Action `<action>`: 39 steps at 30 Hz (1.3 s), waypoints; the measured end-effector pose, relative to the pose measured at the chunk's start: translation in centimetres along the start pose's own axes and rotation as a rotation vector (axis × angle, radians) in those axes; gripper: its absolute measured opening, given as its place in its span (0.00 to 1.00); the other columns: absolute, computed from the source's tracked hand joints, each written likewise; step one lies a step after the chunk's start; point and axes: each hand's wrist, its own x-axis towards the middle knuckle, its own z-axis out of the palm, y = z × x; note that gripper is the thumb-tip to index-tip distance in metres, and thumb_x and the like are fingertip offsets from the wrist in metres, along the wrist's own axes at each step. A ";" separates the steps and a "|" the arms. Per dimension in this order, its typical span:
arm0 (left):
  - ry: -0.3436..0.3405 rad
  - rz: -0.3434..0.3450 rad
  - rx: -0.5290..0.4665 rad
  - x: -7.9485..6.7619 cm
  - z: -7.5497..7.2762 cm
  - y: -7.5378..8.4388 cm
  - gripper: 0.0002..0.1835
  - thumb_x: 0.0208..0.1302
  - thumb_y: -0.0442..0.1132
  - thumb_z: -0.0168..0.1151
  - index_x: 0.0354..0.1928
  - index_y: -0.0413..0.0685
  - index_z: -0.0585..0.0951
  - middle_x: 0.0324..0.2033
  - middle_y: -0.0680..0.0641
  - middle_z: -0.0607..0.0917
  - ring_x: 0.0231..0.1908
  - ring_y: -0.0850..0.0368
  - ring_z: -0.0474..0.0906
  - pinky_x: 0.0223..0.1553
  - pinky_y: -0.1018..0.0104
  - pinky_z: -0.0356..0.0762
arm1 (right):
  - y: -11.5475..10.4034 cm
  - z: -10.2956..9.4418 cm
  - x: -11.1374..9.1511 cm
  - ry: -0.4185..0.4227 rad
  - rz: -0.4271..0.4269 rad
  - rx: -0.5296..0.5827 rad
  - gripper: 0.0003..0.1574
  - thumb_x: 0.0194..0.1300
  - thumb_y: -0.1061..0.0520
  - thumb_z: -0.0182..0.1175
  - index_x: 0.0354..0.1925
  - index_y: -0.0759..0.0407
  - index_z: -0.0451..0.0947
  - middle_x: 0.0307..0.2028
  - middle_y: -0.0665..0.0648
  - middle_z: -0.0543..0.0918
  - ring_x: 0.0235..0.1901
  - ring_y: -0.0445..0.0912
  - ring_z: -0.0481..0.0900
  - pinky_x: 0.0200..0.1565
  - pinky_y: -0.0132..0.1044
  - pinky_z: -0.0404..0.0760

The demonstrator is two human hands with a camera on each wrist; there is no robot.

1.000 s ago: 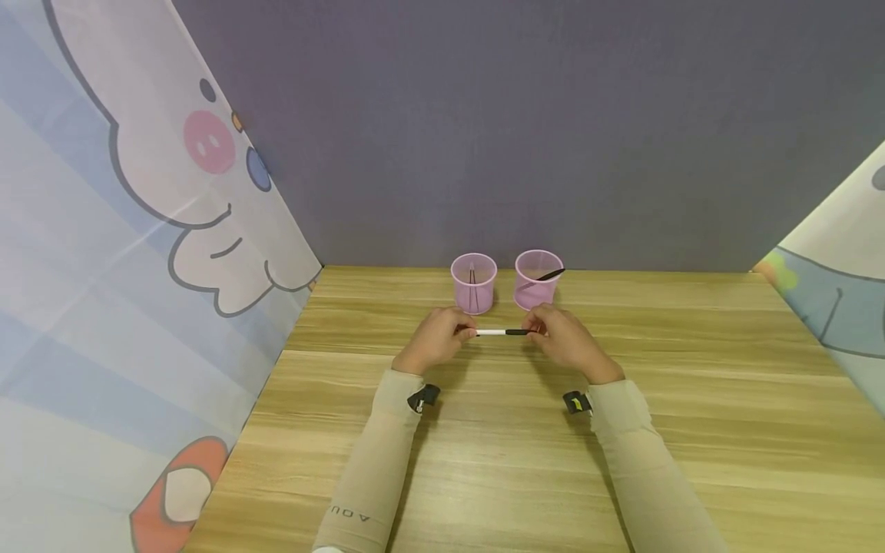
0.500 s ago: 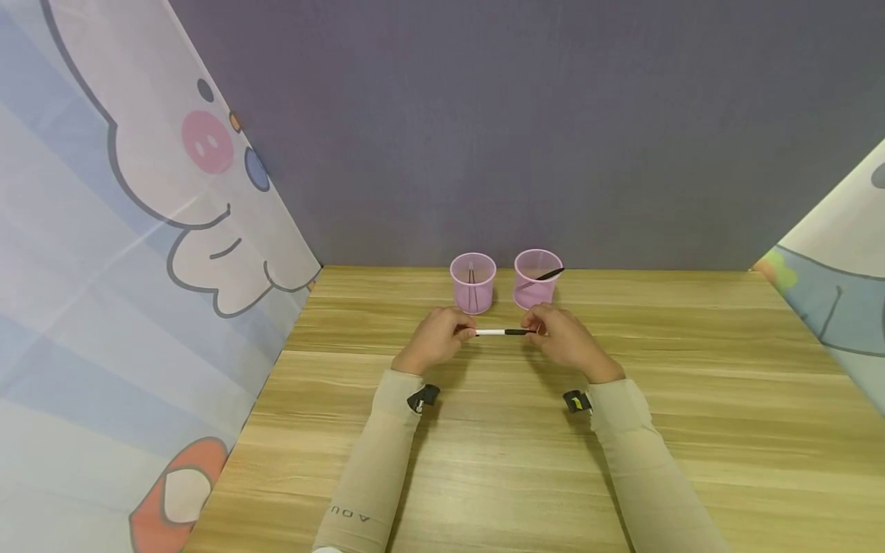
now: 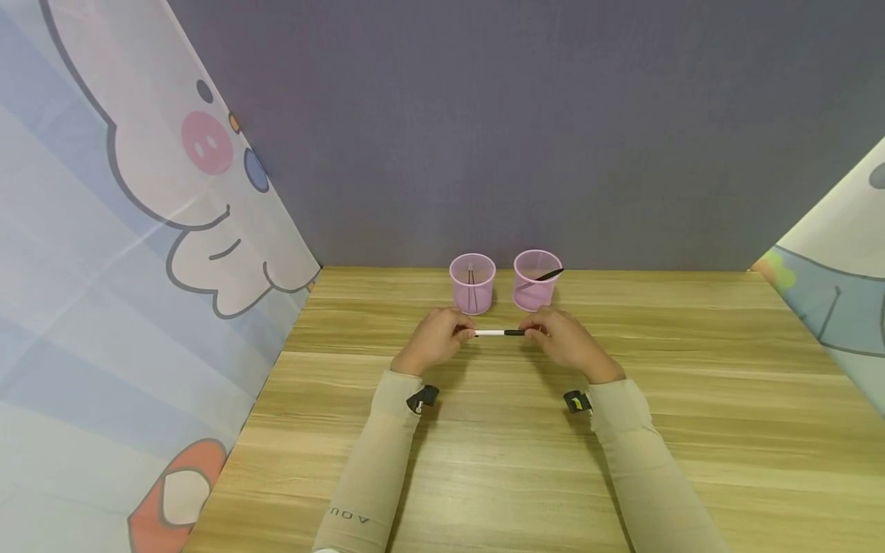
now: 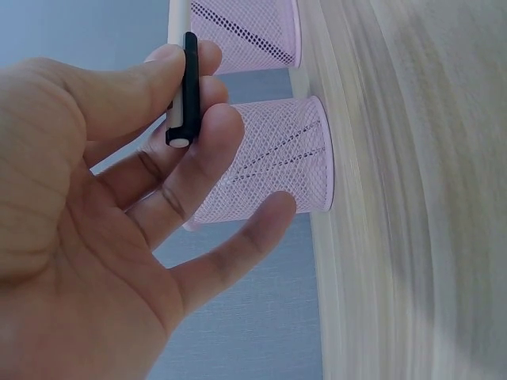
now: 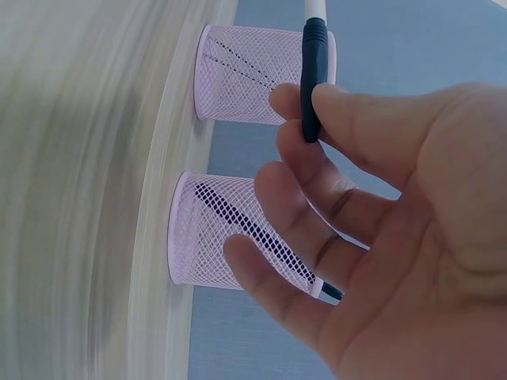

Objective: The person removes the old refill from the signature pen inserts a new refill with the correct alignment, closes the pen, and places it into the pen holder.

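A white and black pen lies level in the air between my two hands, in front of two pink mesh cups. My left hand pinches its white end, where a black clip shows beside the thumb. At the other end my right hand holds the ridged black part between thumb and fingertips. The remaining fingers of both hands are spread below the pen in the wrist views.
The left pink mesh cup holds two thin dark sticks. In the right pink mesh cup leans a black stick-like item that pokes over the rim. Behind the wooden table rises a grey panel.
My right fingertips have shifted slightly left along the black part of the pen. The left hand and both cups stay where they were.
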 end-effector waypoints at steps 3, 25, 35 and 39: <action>-0.001 -0.002 -0.004 0.0 0.0 0.0 0.07 0.68 0.38 0.67 0.40 0.43 0.89 0.35 0.48 0.88 0.34 0.59 0.80 0.40 0.65 0.81 | 0.0 0.0 0.0 0.004 0.001 -0.006 0.09 0.69 0.62 0.64 0.46 0.61 0.87 0.37 0.55 0.84 0.37 0.47 0.77 0.43 0.44 0.76; -0.011 -0.003 -0.007 0.1 0.1 -0.1 0.06 0.68 0.38 0.67 0.40 0.44 0.89 0.35 0.49 0.88 0.33 0.61 0.80 0.39 0.67 0.81 | 0.0 0.1 0.0 0.009 -0.016 -0.018 0.06 0.68 0.65 0.64 0.43 0.61 0.85 0.36 0.56 0.83 0.38 0.49 0.80 0.43 0.47 0.79; -0.014 -0.001 -0.009 0.0 0.1 -0.1 0.06 0.68 0.38 0.67 0.41 0.44 0.89 0.34 0.49 0.88 0.33 0.61 0.80 0.39 0.67 0.81 | -0.1 0.0 0.0 0.014 -0.017 -0.006 0.06 0.66 0.67 0.64 0.40 0.60 0.84 0.35 0.55 0.83 0.37 0.48 0.80 0.43 0.46 0.78; -0.012 0.002 -0.010 0.0 0.1 -0.1 0.06 0.68 0.38 0.67 0.41 0.44 0.89 0.35 0.48 0.89 0.33 0.60 0.80 0.39 0.66 0.81 | -0.1 0.0 0.0 0.026 -0.031 -0.005 0.06 0.65 0.68 0.65 0.39 0.60 0.83 0.34 0.55 0.82 0.36 0.48 0.79 0.42 0.45 0.78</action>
